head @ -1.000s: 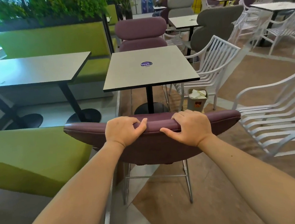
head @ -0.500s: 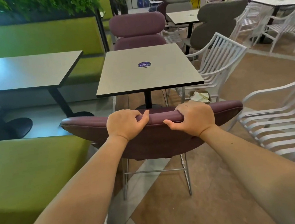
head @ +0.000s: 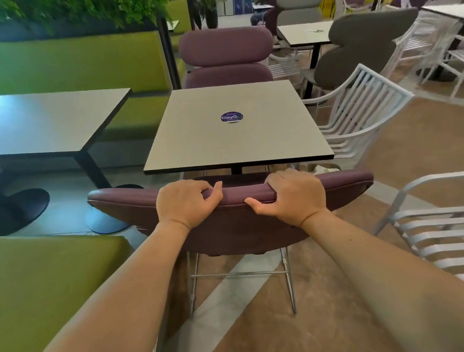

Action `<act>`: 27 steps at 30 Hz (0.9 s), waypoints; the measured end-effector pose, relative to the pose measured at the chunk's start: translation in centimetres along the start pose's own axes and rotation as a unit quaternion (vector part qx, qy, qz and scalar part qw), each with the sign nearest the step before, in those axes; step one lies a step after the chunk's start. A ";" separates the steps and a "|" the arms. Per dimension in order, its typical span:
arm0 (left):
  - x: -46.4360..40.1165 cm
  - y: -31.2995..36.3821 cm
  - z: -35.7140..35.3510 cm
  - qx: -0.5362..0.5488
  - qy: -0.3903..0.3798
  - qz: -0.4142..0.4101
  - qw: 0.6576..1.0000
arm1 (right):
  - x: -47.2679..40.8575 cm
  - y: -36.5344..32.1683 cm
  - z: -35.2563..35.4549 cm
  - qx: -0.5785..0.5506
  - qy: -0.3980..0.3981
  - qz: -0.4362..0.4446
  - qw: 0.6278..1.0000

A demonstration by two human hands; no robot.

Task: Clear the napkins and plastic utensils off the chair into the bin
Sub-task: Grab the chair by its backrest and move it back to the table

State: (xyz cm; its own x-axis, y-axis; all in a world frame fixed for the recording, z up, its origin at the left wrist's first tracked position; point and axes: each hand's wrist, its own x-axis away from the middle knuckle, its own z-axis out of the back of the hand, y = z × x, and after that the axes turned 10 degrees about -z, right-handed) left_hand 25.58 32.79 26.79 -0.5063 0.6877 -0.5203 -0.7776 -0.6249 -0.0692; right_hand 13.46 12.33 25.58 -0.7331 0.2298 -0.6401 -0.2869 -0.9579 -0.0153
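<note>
Both hands, left hand (head: 184,204) and right hand (head: 296,197), grip the padded maroon chair back (head: 237,220), likely to tuck it under. Beyond the right hand, what may be the small bin (head: 323,167) barely shows.

A square grey bench (head: 236,136) carries a round purple sticker (head: 231,117); left of it stands a longer bench (head: 40,124), right of it a white slatted chair (head: 359,118), behind it a green sofa (head: 72,66).

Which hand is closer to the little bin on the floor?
Right. The right hand grips the chair back just beside the bin peeking behind it; the left hand grips farther over.
</note>
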 end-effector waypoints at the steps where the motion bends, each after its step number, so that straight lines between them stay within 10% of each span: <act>1: -0.7 -0.2 -0.4 0.001 0.000 0.003 1.000 | -0.7 0.3 -0.5 -0.001 0.000 0.000 1.000; 27: -12.2 -4.5 -7.7 -0.009 0.007 0.006 1.000 | -11.6 4.7 -9.7 -0.004 0.047 0.008 0.999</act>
State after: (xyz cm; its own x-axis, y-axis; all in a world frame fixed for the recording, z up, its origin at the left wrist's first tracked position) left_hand 38.09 24.40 26.89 -0.5098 0.6748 -0.5336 -0.7646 -0.6398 -0.0786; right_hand 26.58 3.45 25.53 -0.6763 0.1980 -0.7095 -0.2703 -0.9627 -0.0110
